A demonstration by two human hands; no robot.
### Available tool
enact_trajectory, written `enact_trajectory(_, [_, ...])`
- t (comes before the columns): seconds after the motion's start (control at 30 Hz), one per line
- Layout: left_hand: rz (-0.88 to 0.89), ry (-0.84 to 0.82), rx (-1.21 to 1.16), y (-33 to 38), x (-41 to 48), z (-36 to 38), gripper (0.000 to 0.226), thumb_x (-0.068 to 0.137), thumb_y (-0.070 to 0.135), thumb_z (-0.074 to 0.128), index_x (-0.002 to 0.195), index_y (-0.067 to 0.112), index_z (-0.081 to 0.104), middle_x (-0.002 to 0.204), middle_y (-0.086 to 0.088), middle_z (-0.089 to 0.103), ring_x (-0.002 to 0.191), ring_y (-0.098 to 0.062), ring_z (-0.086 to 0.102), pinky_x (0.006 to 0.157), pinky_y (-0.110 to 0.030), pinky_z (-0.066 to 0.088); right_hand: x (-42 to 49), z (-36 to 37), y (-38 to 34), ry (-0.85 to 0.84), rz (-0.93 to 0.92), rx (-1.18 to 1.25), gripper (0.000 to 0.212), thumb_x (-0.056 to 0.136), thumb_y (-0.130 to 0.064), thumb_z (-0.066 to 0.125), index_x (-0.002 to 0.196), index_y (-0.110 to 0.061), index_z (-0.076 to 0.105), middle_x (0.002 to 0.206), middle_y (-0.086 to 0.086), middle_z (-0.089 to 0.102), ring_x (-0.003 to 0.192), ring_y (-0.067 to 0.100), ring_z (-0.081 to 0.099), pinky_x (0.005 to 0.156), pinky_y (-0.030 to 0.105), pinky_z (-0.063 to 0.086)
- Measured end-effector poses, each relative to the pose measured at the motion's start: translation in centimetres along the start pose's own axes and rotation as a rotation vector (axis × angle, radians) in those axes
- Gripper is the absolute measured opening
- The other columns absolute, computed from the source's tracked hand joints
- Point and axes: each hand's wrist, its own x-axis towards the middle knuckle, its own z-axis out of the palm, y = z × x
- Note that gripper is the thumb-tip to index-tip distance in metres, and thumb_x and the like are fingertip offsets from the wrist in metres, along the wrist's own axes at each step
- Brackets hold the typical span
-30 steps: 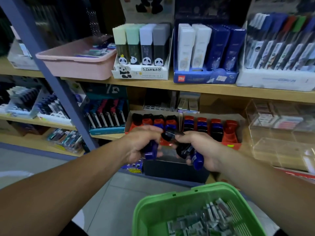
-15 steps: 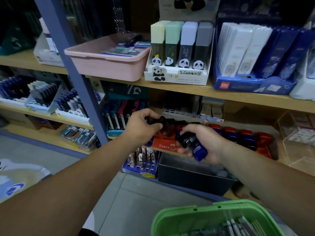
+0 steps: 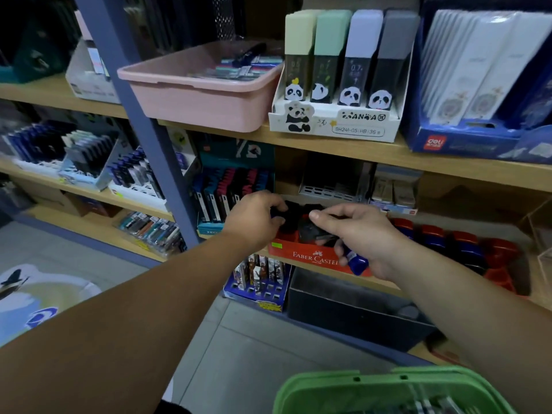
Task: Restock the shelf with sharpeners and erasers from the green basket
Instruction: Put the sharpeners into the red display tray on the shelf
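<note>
A blue sharpener [image 3: 356,261] sits in the right hand [image 3: 366,236], clamped under its curled lower fingers just in front of the red box [image 3: 301,254]. The thumb and forefinger of the same hand pinch a black sharpener [image 3: 312,231] over the box's middle. At the box's left end, the left hand [image 3: 257,218] curls its fingers round a dark sharpener [image 3: 280,211]. Most of that piece is hidden behind the fingers, and its shape cannot be made out. The black one is blurred, so its direction is unclear. The blue one's long axis runs diagonally, its free end pointing down and right, away from the box. Right of the box, on the same shelf [image 3: 337,271], stands a row of red and blue sharpeners [image 3: 461,243]. Well below the box, the green basket [image 3: 328,389] is cut off by the lower edge, its contents blurred.
</note>
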Motion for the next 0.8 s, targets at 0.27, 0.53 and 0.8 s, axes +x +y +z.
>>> enact_trajectory(0.27, [-0.067, 0.017, -0.061, 1.5, 0.3, -0.9, 0.008, 0.097, 0.022, 0.069, 0.103, 0.020, 0.075, 0.110, -0.001, 0.067, 0.096, -0.021, 0.067, 0.076, -0.031, 0.059, 0.7, -2.3, 0.5, 0.134, -0.031, 0.023, 0.022, 0.095, -0.030, 0.076, 0.113, -0.019, 0.071, 0.093, 0.017, 0.076, 0.053, 0.014, 0.055, 0.045, 0.028, 0.049])
enact_trajectory(0.53, [-0.121, -0.130, -0.242, 1.4, -0.8, -1.3, 0.039, 0.100, 0.007, 0.062, 0.138, 0.017, 0.064, 0.125, 0.002, 0.061, 0.118, -0.016, 0.061, 0.095, -0.018, 0.050, 0.9, -2.3, 0.9, 0.132, -0.024, 0.065, 0.016, 0.098, -0.026, 0.073, 0.110, -0.018, 0.068, 0.102, 0.016, 0.072, 0.059, 0.018, 0.058, 0.045, 0.029, 0.050])
enact_trajectory(0.8, [-0.320, -0.178, -0.493, 3.1, -0.7, -1.2, 0.025, 0.101, 0.010, 0.059, 0.122, 0.019, 0.070, 0.121, -0.006, 0.069, 0.102, -0.020, 0.066, 0.073, -0.020, 0.053, 0.9, -1.8, 0.9, 0.064, 0.036, 0.134, 0.024, 0.094, -0.020, 0.078, 0.115, -0.012, 0.069, 0.104, 0.017, 0.075, 0.065, 0.020, 0.067, 0.046, 0.028, 0.049])
